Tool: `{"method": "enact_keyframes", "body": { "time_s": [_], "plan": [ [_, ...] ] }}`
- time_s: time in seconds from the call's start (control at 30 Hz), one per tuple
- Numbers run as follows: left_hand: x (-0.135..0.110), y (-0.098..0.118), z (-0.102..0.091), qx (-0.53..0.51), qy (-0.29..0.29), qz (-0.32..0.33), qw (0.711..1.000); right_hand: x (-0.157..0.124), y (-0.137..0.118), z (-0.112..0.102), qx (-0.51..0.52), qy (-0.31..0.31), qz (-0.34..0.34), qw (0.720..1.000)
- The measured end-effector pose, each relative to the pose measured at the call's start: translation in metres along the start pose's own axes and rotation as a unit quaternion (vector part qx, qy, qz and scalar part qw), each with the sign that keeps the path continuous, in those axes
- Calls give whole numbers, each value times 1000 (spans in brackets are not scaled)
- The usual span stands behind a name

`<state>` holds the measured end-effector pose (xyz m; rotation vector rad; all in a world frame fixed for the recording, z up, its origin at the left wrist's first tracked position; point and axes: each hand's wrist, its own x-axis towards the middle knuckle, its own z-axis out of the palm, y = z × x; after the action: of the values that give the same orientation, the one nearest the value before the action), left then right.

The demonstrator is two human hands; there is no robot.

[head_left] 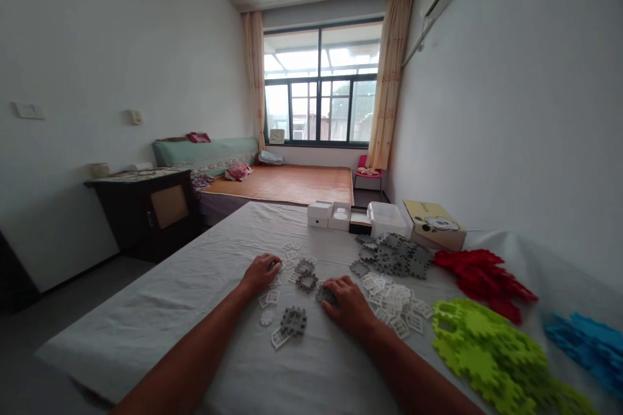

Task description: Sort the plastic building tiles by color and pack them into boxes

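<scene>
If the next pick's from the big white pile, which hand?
Likely the right hand: it's beside the white pile, though touching a gray piece. The left hand is farther off.

A yellow cardboard box with a printed cartoon face [435, 224] stood beside a translucent plastic container [388, 218]. Beyond them, a low bed with an orange-brown mat [296, 181] lay before a dark-framed glass window [319, 84], which had patterned peach fabric curtains [393, 78] at both sides. A square, pale clock [277, 136] stood at its lower left corner, a bright pink chair [363, 161] near the right curtain, and a dark wooden cabinet [131, 209] left of the bed.
</scene>
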<state>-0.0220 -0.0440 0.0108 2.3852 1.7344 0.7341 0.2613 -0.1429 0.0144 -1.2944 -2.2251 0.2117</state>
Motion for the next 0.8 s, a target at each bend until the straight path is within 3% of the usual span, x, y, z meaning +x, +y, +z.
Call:
{"method": "enact_keyframes", "body": {
  "time_s": [0.1, 0.23, 0.37, 0.53, 0.67, 0.8],
  "plan": [
    [3, -6, 3, 1, -36, 6, 999, 5, 10, -10, -39, 35, 14, 999],
    [2, -13, 3, -5, -65, 16, 998, 28, 51, -44, -132, 106, 87, 982],
    [-1, -10, 3, -13, -34, 16, 999, 50, 92, -70, -197, 56, 180, 962],
    [-1, -9, 1, -55, -14, 30, 998, 47, 92, -50, -203, -40, 169, 964],
    [1, -13, 0, -77, -7, 36, 996, 50, 81, -28, -219, -67, 177, 957],
    [0, -16, 1, -87, -12, 25, 996, 61, 78, -23, -219, -70, 183, 956]
  ]
}}
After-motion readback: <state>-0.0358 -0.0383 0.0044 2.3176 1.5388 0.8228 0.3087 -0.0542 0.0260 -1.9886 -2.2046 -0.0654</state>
